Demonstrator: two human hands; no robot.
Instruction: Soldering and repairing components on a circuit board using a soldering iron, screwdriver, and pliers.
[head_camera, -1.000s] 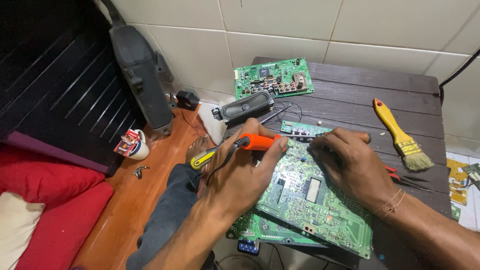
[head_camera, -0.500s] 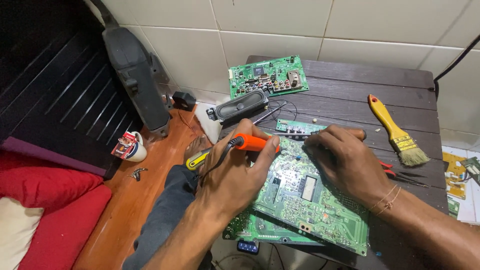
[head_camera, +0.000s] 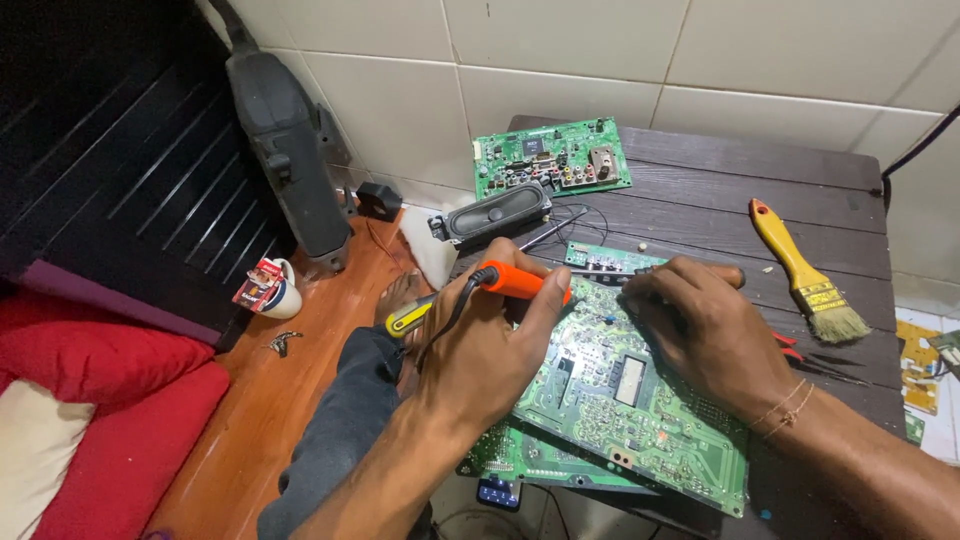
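My left hand (head_camera: 490, 350) grips an orange-handled soldering iron (head_camera: 520, 283) with a yellow butt end and black cord, its tip pointing right over a large green circuit board (head_camera: 620, 420) that lies on the dark wooden table (head_camera: 700, 190). My right hand (head_camera: 705, 325) rests on the board's upper part, fingers curled and pinching something thin near the iron's tip; what it pinches is too small to tell. A small green board strip (head_camera: 600, 258) lies just beyond the fingers.
A second green circuit board (head_camera: 550, 158) and a black oblong speaker (head_camera: 495, 213) lie at the table's far side. A yellow-handled brush (head_camera: 800, 272) lies to the right. A mug (head_camera: 270, 290) stands on the orange floor by a black device (head_camera: 290, 150). Red cushions (head_camera: 90, 400) are at left.
The view has shifted slightly; both hands stay on the board, with the iron held at nearly the same spot.
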